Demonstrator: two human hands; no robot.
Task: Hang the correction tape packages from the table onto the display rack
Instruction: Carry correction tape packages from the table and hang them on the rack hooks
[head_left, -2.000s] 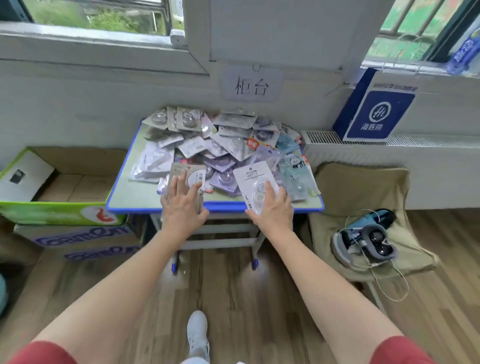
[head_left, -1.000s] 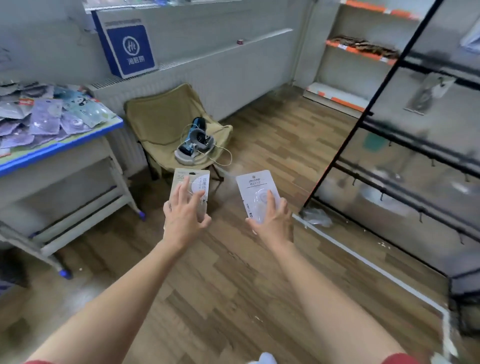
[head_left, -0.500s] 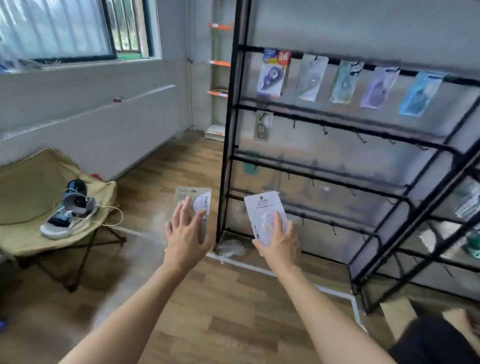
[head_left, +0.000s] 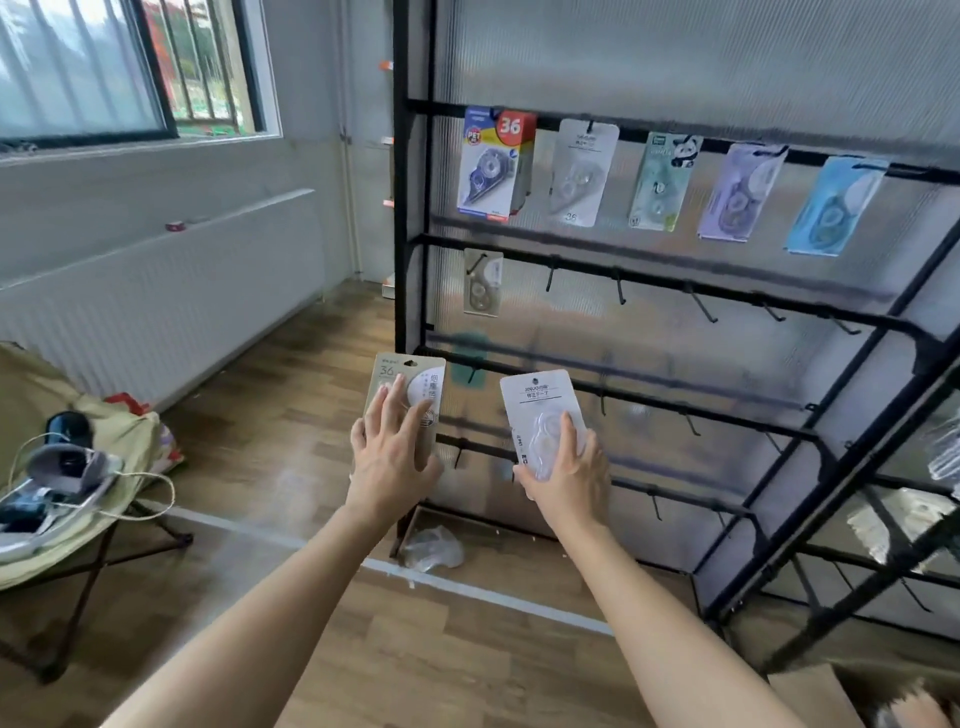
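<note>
Our left hand (head_left: 392, 462) holds a tan package (head_left: 397, 370) with the fingers spread over its face, the thumb out of sight behind the card. Our right hand (head_left: 569, 480) grips a white package (head_left: 537, 396) by its lower half, fingers laid on the clear blister. Both cards are upright and side by side, apart from each other, in front of the lower bars of the display rack (head_left: 400, 208) and touching none of them. We judge this to be the carry ending and the hanging about to start. The next move calls for raising one card and lining the slot at its top with a free hook (head_left: 618, 291) on the second bar, most likely one card at a time. On the tan card we read "36" at the upper left, and the characters beside it are too small for us. The white one shows "JINUO" over a line we cannot make out. Along the top bar hang five packages: the red and blue package (head_left: 496, 163) reads "36" and "PET", the pale package (head_left: 582, 174) has "36" near its foot, and the green package (head_left: 662, 182) bears a panda. One more, a small package (head_left: 483, 283), hangs on the second bar.
</note>
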